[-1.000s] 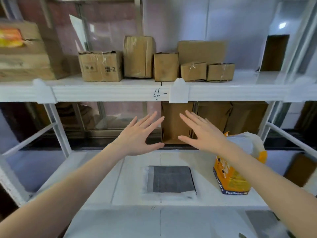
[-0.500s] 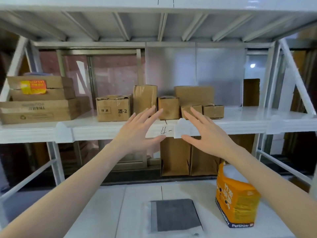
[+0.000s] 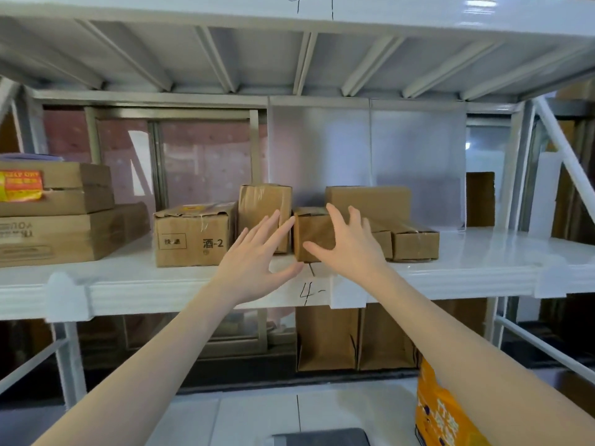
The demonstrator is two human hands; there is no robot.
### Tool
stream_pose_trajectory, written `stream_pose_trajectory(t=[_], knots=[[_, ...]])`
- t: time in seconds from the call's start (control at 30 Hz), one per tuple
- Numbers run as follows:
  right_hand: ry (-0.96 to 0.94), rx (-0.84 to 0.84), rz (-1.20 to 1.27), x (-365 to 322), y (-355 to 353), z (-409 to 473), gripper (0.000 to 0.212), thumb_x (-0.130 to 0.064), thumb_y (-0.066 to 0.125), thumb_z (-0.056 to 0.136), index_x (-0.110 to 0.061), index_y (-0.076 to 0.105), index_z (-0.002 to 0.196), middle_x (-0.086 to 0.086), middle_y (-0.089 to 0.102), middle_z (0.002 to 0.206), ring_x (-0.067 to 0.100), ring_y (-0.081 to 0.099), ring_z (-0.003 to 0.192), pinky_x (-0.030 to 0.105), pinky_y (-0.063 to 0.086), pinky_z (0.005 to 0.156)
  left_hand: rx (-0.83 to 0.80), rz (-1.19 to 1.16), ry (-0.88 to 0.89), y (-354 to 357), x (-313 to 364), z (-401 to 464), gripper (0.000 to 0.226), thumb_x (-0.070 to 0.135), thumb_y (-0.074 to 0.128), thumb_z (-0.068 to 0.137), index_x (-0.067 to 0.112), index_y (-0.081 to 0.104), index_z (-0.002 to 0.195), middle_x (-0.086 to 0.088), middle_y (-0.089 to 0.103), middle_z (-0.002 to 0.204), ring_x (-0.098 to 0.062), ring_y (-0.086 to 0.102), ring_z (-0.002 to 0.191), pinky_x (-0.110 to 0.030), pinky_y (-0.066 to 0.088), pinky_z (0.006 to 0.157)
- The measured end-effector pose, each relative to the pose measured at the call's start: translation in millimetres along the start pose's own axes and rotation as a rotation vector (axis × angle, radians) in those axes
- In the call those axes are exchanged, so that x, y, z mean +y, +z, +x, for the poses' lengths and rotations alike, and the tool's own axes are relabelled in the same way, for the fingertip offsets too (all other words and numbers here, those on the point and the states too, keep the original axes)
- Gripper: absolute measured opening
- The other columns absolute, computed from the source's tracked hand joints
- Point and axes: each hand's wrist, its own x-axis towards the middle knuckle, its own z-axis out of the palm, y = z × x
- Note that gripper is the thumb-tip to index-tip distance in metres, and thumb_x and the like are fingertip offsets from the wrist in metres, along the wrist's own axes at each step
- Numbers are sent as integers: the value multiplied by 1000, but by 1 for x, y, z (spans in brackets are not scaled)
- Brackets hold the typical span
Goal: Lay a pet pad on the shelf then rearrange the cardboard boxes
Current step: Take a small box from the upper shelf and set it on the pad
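Several small cardboard boxes stand in a row on the white middle shelf: a labelled box, a tall taped box, a small box, a larger box behind, and a low box at the right. My left hand is open with fingers spread in front of the tall box. My right hand is open, in front of the small box; I cannot tell if it touches. A folded grey pet pad lies on the lower shelf at the bottom edge.
Stacked flat cartons fill the shelf's left end. An orange bag stands on the lower shelf at right. Open brown boxes stand behind the lower shelf. The ribbed upper shelf hangs overhead. The shelf's right part is bare.
Both hands have risen from the lower shelf level up to the boxes on the middle shelf. My view has tilted up, so the pet pad has slid to the bottom edge.
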Motion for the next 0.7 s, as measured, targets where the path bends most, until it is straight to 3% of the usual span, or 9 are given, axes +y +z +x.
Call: stream_pose_trajectory(t=[0.23,0.4,0.57,0.7], knots=[[80,13,54,-3,26,45,93,-71,52,74,-21,17,144,16,33,141,36,35,127,46,41,97,17,-57,-10,13,-17,27,77,65,40,86,42,-1,147,10,-3,159,-12,5,146,-36,12,118],[85,78,57,-9,38,52,89,-65,58,74,-17,22,139,15,35,134,38,44,118,45,44,96,23,-95,-7,19,-22,28,77,64,42,86,44,-3,146,10,-1,159,-12,7,146,-37,17,118],[103,129,146,-11,36,55,76,-52,65,74,-13,31,131,15,36,126,37,43,113,38,43,82,23,-110,-1,23,-27,24,78,67,41,85,46,-3,145,11,0,159,-13,12,146,-39,21,117],[93,210,170,-9,23,50,74,-55,64,73,-11,37,126,14,39,122,35,44,109,35,40,77,32,-124,-12,20,-24,20,81,67,42,84,43,-5,146,11,2,159,-14,16,145,-40,25,116]])
